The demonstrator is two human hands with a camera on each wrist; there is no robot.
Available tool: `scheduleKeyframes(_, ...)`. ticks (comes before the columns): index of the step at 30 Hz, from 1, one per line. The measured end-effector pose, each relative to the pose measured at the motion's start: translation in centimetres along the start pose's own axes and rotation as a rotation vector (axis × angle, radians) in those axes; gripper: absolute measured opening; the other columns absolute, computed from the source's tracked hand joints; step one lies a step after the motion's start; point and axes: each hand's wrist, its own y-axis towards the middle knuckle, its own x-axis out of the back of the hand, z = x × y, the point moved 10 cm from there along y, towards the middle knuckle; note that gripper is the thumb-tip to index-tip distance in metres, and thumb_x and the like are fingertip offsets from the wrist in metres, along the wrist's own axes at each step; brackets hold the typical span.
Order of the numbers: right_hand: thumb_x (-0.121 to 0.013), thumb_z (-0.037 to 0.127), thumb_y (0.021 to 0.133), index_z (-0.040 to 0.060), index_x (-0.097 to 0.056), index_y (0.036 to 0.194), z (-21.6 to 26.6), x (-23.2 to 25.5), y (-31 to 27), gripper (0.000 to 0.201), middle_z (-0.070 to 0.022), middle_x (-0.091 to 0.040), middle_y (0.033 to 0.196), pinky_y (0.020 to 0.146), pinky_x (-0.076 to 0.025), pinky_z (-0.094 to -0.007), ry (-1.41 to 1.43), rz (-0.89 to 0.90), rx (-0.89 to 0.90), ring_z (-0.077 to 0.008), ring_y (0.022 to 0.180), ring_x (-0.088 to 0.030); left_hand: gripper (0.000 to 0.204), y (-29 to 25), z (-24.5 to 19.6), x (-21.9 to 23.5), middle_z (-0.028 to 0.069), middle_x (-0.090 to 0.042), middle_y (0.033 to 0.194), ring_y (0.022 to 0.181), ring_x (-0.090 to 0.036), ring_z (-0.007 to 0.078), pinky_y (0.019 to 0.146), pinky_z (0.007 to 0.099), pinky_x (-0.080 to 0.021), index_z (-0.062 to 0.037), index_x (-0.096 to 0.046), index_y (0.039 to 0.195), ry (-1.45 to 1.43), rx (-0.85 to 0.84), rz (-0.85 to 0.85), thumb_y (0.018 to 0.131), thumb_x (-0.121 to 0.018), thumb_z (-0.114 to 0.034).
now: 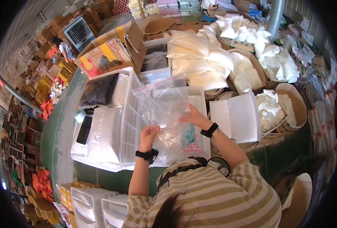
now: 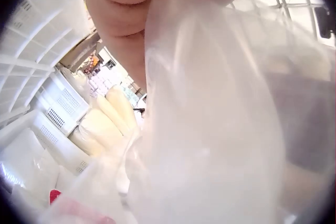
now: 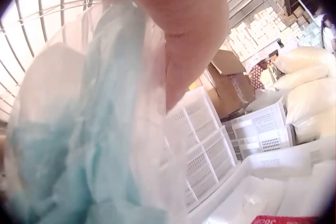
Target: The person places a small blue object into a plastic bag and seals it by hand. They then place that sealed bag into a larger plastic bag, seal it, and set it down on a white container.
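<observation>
Both hands hold a clear plastic bag point(image 1: 167, 138) over a white crate in front of the body. The left hand point(image 1: 149, 137) pinches its left side between thumb and fingers; in the left wrist view the thin film point(image 2: 205, 108) hangs from the fingers. On the other side the right hand point(image 1: 194, 117) grips the bag with curled fingers. Crumpled teal material point(image 1: 188, 133) shows through the plastic below the right hand, and fills much of the right wrist view. Beyond the hands, clear plastic with a red strip point(image 1: 159, 84) spreads over the crate's far part.
Left of the hands stands a white crate point(image 1: 128, 110) with padded packs, a dark pack point(image 1: 100, 89) and a black phone point(image 1: 84, 130) on top. Cream-coloured filled bags point(image 1: 199, 57) are piled ahead. A white lidded box point(image 1: 235, 117) sits at right, and an opened carton point(image 1: 109, 51) at back left.
</observation>
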Motion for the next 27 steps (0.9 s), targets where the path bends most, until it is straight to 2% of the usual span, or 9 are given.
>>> scheduleKeyframes(3, -0.067, 0.01, 0.078, 0.0, -0.056, 0.101, -0.2, -0.5, -0.9, 0.028, -0.0067, -0.061, 0.091, 0.073, -0.046, -0.0246, -0.113, 0.037, -0.037, -0.011, 0.081, -0.057, 0.01, -0.2, -1.5, -1.8, 0.0123, -0.065, 0.09, 0.087, -0.062, 0.0173, 0.076, 0.0264, -0.049, 0.0027, -0.058, 0.092, 0.004, -0.065, 0.109, 0.081, -0.059, 0.001)
scheduleKeyframes(5, -0.063, 0.008, 0.081, 0.0004, -0.059, 0.095, -1.8, 0.3, -0.8, 0.016, -0.0043, -0.062, 0.087, 0.066, -0.044, -0.023, -0.174, 0.058, -0.053, -0.0081, 0.078, -0.056, 0.008, -0.4, -3.5, -2.6, 0.0143, -0.065, 0.089, 0.085, -0.063, 0.0193, 0.076, 0.0281, -0.05, 0.0036, -0.057, 0.09, -0.057, -0.053, 0.01, 0.082, -0.058, 0.002)
scheduleKeyframes(8, -0.062, 0.009, 0.082, 0.0007, -0.062, 0.086, -2.5, 0.5, -1.3, 0.009, -0.0026, -0.061, 0.083, 0.067, -0.043, -0.0225, -0.196, 0.008, -0.08, -0.0074, 0.078, -0.055, 0.007, 0.3, -3.7, -1.3, 0.0161, -0.065, 0.086, 0.08, -0.063, 0.0219, 0.075, 0.0309, -0.053, 0.0047, -0.056, 0.089, -0.078, -0.053, -0.124, 0.082, -0.057, 0.003)
scheduleKeyframes(11, -0.06, 0.011, 0.084, 0.0009, -0.061, 0.086, -2.5, 3.1, -1.5, 0.01, -0.0028, -0.062, 0.084, 0.07, -0.042, -0.0227, -0.158, -0.221, -0.049, -0.0075, 0.077, -0.054, 0.006, 0.8, -2.8, -0.7, 0.0154, -0.065, 0.084, 0.076, -0.064, 0.0224, 0.073, 0.0322, -0.054, 0.0047, -0.057, 0.089, -0.099, -0.085, -0.129, 0.084, -0.056, 0.001)
scheduleKeyframes(14, -0.059, 0.012, 0.086, -0.0002, -0.061, 0.092, -3.6, 3.8, -1.9, 0.014, -0.0048, -0.063, 0.087, 0.076, -0.042, -0.023, -0.055, -0.219, -0.037, -0.0094, 0.082, -0.056, 0.009, 1.2, -1.7, -0.4, 0.0139, -0.064, 0.083, 0.075, -0.064, 0.0218, 0.071, 0.033, -0.054, 0.0042, -0.058, 0.089, -0.077, -0.078, -0.071, 0.087, -0.054, -0.003)
scheduleKeyframes(18, -0.059, 0.011, 0.085, -0.0013, -0.058, 0.1, -0.4, 2.0, -2.9, 0.019, -0.0074, -0.063, 0.088, 0.077, -0.046, -0.0247, 0.099, -0.163, -0.007, -0.0129, 0.086, -0.06, 0.015, 0.9, -1.2, -2.3, 0.0131, -0.065, 0.083, 0.075, -0.064, 0.0199, 0.07, 0.0322, -0.054, 0.0036, -0.059, 0.092, -0.141, 0.023, 0.104, 0.089, -0.054, -0.01)
scheduleKeyframes(21, -0.058, 0.007, 0.084, -0.0024, -0.054, 0.107, 0.0, 2.2, -2.6, 0.024, -0.0086, -0.064, 0.089, 0.076, -0.05, -0.0273, 0.089, -0.134, -0.01, -0.0165, 0.086, -0.063, 0.018, 0.2, -2.8, -3.7, 0.0137, -0.065, 0.083, 0.075, -0.065, 0.0197, 0.07, 0.0311, -0.053, 0.0037, -0.059, 0.093, 0.019, 0.052, 0.073, 0.089, -0.054, -0.014)
scheduleKeyframes(24, -0.055, 0.011, 0.087, -0.0022, -0.055, 0.102, -0.8, 2.5, -2.4, 0.02, -0.0087, -0.065, 0.088, 0.071, -0.05, -0.0267, 0.079, -0.138, -0.066, -0.0158, 0.08, -0.063, 0.023, 1.5, -3.3, -2.8, 0.0146, -0.065, 0.083, 0.074, -0.065, 0.0202, 0.068, 0.0302, -0.053, 0.0038, -0.06, 0.093, 0.005, -0.115, -0.028, 0.089, -0.056, -0.018)
scheduleKeyframes(27, -0.053, 0.016, 0.089, -0.0014, -0.057, 0.099, -1.3, 3.2, -2.7, 0.021, -0.0089, -0.066, 0.086, 0.067, -0.05, -0.0257, 0.119, -0.194, -0.141, -0.0149, 0.076, -0.063, 0.025, 1.9, -2.8, -1.2, 0.0132, -0.066, 0.079, 0.067, -0.064, 0.0209, 0.065, 0.029, -0.051, 0.0014, -0.059, 0.096, -0.024, -0.037, -0.092, 0.09, -0.055, -0.022)
